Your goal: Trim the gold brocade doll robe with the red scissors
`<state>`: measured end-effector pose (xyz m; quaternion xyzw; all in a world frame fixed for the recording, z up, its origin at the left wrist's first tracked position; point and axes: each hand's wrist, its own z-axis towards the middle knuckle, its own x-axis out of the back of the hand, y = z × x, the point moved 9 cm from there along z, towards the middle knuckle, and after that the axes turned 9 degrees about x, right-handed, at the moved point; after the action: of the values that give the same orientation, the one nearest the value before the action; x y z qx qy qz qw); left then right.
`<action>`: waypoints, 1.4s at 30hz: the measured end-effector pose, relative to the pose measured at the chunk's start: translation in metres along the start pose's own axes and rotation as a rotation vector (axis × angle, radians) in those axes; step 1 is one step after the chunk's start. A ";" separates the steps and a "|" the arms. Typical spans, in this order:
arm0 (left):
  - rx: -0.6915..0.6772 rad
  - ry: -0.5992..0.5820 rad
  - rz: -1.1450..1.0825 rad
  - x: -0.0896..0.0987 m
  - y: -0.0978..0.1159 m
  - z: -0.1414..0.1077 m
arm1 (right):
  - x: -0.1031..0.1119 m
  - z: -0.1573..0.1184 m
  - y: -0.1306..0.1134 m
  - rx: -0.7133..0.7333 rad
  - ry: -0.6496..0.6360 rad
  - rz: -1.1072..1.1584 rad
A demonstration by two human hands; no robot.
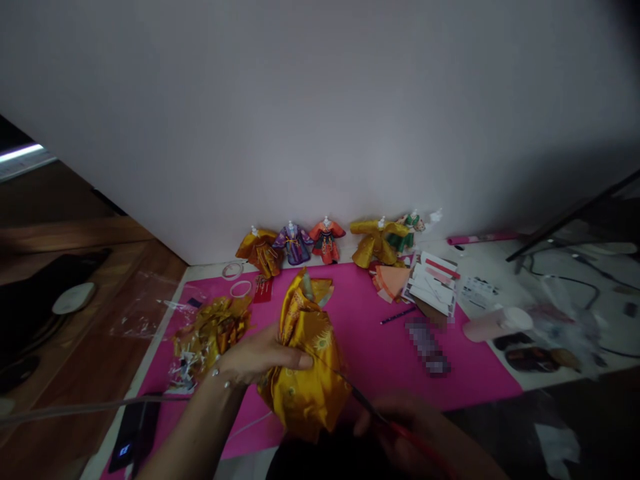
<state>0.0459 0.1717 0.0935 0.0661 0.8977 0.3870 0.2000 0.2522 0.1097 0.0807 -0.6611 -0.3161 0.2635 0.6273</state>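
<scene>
My left hand (pixel 267 357) grips a bunched piece of golden-yellow brocade fabric (pixel 313 393), with the thumb pressed across its front. Patterned trim runs along the cloth's upper part, and its lower edge hangs toward my lap. My right hand (pixel 395 417), dim and blurred at lower right, is closed around what look like red-handled scissors (pixel 367 405). Their dark, thin tip points up and left, at the front of the fabric near my left thumb. Whether the tip touches the cloth or whether the blades are apart, I cannot tell.
A pink mat (pixel 370 347) covers the low surface. Several small robed doll figures (pixel 327 240) line the white wall. Yellow fabric scraps (pixel 215 327) lie left, with a dark device (pixel 133 433) nearer me. Papers (pixel 433 283), a pencil (pixel 399 315) and a pale bottle (pixel 497 325) are right.
</scene>
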 end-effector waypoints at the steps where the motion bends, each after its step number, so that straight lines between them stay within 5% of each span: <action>1: 0.005 -0.011 0.004 -0.002 0.000 0.000 | 0.001 0.000 0.001 0.007 0.003 -0.006; 7: -0.017 -0.085 -0.007 -0.012 0.006 -0.003 | 0.001 0.003 0.011 -0.022 0.011 0.012; 15: 0.030 -0.124 -0.005 -0.022 0.004 -0.006 | -0.004 0.011 -0.024 0.099 0.047 0.320; 19: 0.044 -0.102 -0.018 -0.022 0.003 -0.005 | -0.003 0.010 -0.022 0.080 -0.005 0.193; 29: 0.043 -0.147 0.027 -0.027 0.004 -0.008 | -0.014 0.025 -0.026 0.028 0.041 0.399; 35: 0.042 -0.134 0.048 -0.025 0.005 -0.008 | -0.003 0.019 -0.015 0.126 -0.011 0.094; 42: 0.027 -0.109 0.098 -0.019 0.008 -0.008 | -0.007 0.016 -0.011 0.148 -0.019 0.106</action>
<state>0.0599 0.1670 0.1099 0.1339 0.8862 0.3800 0.2286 0.2348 0.1149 0.0899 -0.6263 -0.2666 0.3253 0.6564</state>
